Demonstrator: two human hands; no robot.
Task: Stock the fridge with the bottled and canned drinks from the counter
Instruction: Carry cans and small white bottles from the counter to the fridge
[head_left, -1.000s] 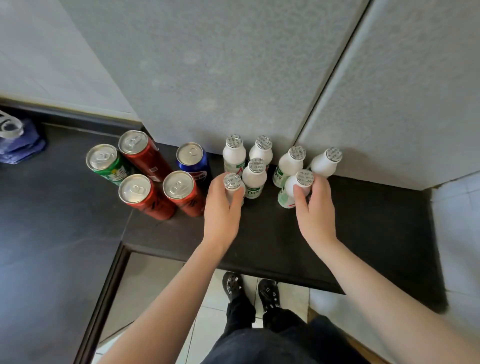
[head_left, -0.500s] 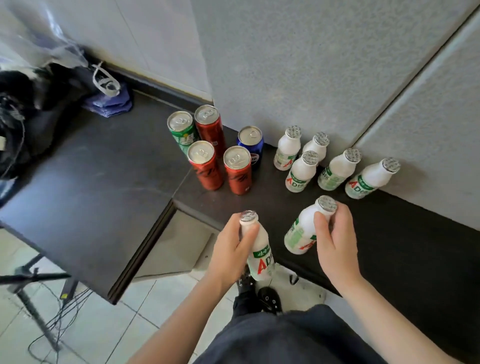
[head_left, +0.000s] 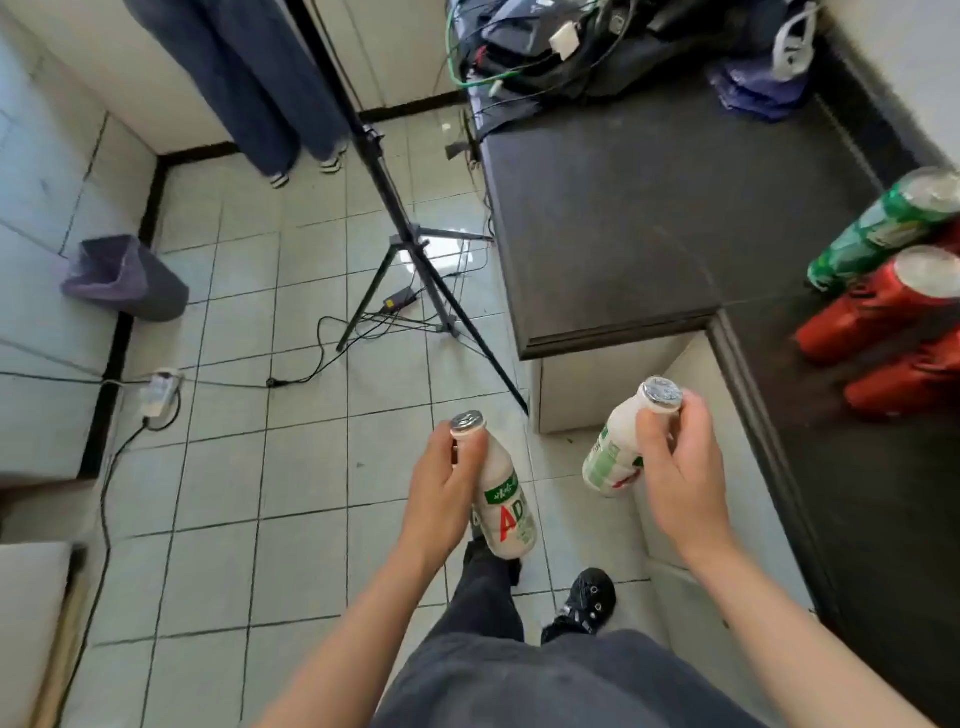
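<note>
My left hand (head_left: 441, 488) grips a small white milk-drink bottle (head_left: 506, 512) by its neck, foil cap up, over the tiled floor. My right hand (head_left: 675, 467) holds a second white bottle (head_left: 610, 452) near its foil cap, just off the counter's edge. On the dark counter (head_left: 649, 223) at the far right stand a green can (head_left: 878, 234) and two red cans (head_left: 878, 306), partly cut off by the frame. The fridge is out of view.
A black tripod (head_left: 410, 244) with cables stands on the tiled floor ahead. Another person's legs (head_left: 260, 88) are at the back. A lined bin (head_left: 124, 278) sits at left. Bags and cables (head_left: 597, 47) pile on the counter's far end.
Both hands lifted their bottles off the counter and carried them left, away from it. My view swung left toward the floor, so the other bottles and the blue can left the frame.
</note>
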